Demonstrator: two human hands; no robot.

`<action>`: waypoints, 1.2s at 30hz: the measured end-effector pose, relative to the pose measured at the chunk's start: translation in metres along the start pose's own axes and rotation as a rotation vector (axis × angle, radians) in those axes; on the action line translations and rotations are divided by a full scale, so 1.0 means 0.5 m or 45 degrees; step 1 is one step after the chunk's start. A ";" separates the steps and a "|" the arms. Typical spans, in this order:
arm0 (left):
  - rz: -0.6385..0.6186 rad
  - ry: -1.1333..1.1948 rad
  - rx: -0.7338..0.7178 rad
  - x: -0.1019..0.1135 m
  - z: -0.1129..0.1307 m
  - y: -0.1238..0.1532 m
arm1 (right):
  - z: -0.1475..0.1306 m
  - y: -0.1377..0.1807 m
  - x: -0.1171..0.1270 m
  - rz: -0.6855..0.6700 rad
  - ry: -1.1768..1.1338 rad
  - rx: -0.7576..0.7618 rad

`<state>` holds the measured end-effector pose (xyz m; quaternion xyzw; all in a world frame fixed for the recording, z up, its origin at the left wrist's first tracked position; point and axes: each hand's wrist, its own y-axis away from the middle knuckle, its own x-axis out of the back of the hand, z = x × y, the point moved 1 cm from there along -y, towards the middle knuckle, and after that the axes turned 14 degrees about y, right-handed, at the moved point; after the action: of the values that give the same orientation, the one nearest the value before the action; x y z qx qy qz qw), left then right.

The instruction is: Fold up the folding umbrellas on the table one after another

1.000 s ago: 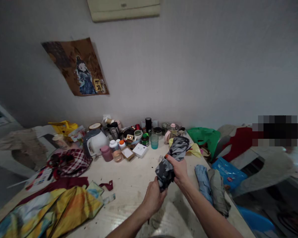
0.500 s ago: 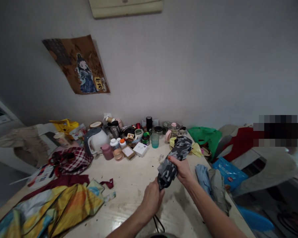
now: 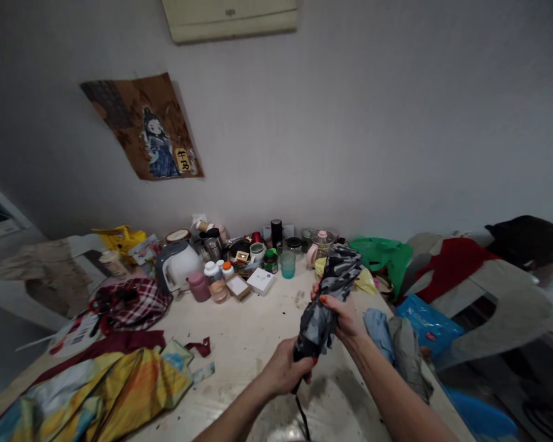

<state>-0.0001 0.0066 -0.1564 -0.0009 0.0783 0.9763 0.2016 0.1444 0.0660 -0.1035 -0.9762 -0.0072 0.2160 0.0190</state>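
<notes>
A folded umbrella [image 3: 320,316] in grey and black camouflage cloth is held tilted above the table, its top end leaning away to the right. My left hand [image 3: 286,368] is closed around its lower, handle end, and a black wrist cord [image 3: 301,414] dangles below. Higher up, my right hand [image 3: 340,316] wraps the cloth around its middle, squeezing the folds. Above that grip the fabric puffs out loosely. At the left lies a yellow, orange and blue patterned cloth [image 3: 133,390]. Folded blue fabric [image 3: 376,328] and an olive-grey bundle [image 3: 408,356] rest to the right of my right forearm.
Along the back stand a kettle [image 3: 179,267], a pink jar [image 3: 199,286], a glass with blue-green liquid [image 3: 287,264], a white box [image 3: 260,280] and a glass teapot [image 3: 321,245]. A green bag [image 3: 382,255] and a blue packet [image 3: 428,325] are right. Chairs flank the table [image 3: 239,331].
My right hand now squeezes the umbrella's middle, and the cloth above flares out more. My left hand has moved slightly lower and right, its thumb now showing over the handle end.
</notes>
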 end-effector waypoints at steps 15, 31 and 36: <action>0.557 -0.420 -0.425 0.056 0.071 0.034 | 0.003 0.004 0.008 0.053 -0.070 -0.210; -0.260 0.818 0.183 -0.015 0.066 0.006 | 0.026 0.059 -0.035 -0.497 -0.103 -0.146; 0.282 0.149 -0.015 -0.026 0.036 -0.008 | 0.051 0.041 -0.033 0.009 0.140 -0.187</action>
<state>0.0141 0.0076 -0.1386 -0.0502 0.0839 0.9913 0.0876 0.1188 0.0461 -0.1204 -0.9853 -0.0186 0.1612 -0.0530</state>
